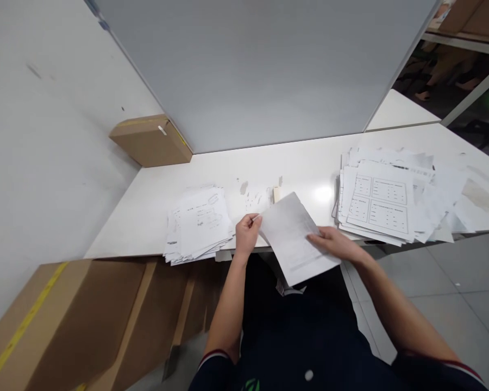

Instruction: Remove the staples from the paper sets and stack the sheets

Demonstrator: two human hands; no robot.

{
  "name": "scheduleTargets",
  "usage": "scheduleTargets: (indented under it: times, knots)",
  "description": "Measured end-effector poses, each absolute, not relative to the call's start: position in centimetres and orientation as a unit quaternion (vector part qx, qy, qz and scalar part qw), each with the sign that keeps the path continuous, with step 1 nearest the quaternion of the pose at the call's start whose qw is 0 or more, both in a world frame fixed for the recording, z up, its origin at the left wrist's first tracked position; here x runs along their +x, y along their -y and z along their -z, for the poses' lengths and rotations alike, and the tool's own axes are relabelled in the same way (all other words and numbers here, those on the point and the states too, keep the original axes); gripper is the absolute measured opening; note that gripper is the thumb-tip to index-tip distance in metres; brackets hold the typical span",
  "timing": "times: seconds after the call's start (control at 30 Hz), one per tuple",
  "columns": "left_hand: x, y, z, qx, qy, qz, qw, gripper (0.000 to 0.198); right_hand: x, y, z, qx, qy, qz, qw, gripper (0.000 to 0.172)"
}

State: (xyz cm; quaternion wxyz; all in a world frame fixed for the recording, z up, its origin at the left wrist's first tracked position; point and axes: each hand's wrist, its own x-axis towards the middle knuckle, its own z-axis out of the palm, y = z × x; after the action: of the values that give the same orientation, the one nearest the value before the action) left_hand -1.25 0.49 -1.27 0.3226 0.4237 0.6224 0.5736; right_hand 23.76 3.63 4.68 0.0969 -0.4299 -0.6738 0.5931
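A sheet of paper (pixel 291 239) with faint print is held tilted over the front edge of the white table (pixel 155 190). My left hand (pixel 248 232) pinches its left edge between thumb and fingers. On the right side, my right hand (pixel 330 241) grips the sheet near its edge, fingers lying over its face. Left of my hands lies a stack of papers (pixel 201 222), the top one bearing handwritten marks. A larger, uneven pile of printed papers (pixel 381 201) spreads out to the right. Just behind the held sheet sits a small beige block (pixel 276 194), partly hidden.
A grey panel (pixel 261 76) rises along the table's back. A cardboard box (pixel 152 141) stands at the back left against the white wall (pixel 44 136). Large cardboard boxes (pixel 77 320) fill the floor at lower left. People's legs and feet (pixel 426 92) show at upper right.
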Motion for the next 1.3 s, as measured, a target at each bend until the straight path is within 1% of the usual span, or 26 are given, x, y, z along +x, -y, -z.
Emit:
scheduleTargets:
  times: [0.07, 0.13, 0.23, 0.33, 0.53, 0.63, 0.77, 0.9, 1.2, 1.3]
  knots:
    - [-0.4, -0.7, 2.3, 0.450, -0.658, -0.525, 0.298, 0.025, 24.1, -2.0, -1.8, -0.445, 0.570, -0.680, 0.124, 0.032]
    - [0.5, -1.0, 3.1, 0.476, -0.671, -0.502, 0.265, 0.028, 24.5, -0.6, -0.1, -0.461, 0.495, -0.719, 0.161, 0.033]
    - [1.6, -1.6, 3.5, 0.524, -0.674, -0.474, 0.216, 0.032, 25.0, 0.2, 0.5, -0.478, 0.434, -0.737, 0.200, 0.033]
    - [2.1, -2.0, 3.5, 0.559, -0.683, -0.439, 0.171, 0.033, 25.2, -0.3, 0.1, -0.491, 0.404, -0.743, 0.209, 0.032]
    - [2.2, -1.9, 3.9, 0.583, -0.682, -0.421, 0.134, 0.033, 24.7, -1.4, -0.5, -0.516, 0.387, -0.735, 0.209, 0.030]
    - [2.1, -2.0, 3.8, 0.581, -0.687, -0.416, 0.129, 0.037, 24.4, -1.7, -0.3, -0.519, 0.389, -0.731, 0.213, 0.030]
    - [2.0, -2.5, 3.0, 0.619, -0.682, -0.368, 0.124, 0.045, 24.3, -2.1, 0.5, -0.519, 0.406, -0.720, 0.218, 0.033]
    - [2.0, -3.2, 2.9, 0.640, -0.691, -0.321, 0.097, 0.047, 24.5, -2.4, 1.0, -0.514, 0.423, -0.716, 0.211, 0.035]
    - [2.0, -3.3, 3.9, 0.641, -0.697, -0.314, 0.068, 0.050, 24.2, -2.3, 0.5, -0.512, 0.407, -0.725, 0.215, 0.035]
    - [2.0, -3.2, 3.7, 0.648, -0.691, -0.314, 0.060, 0.051, 24.6, -2.3, 0.2, -0.517, 0.428, -0.705, 0.228, 0.035]
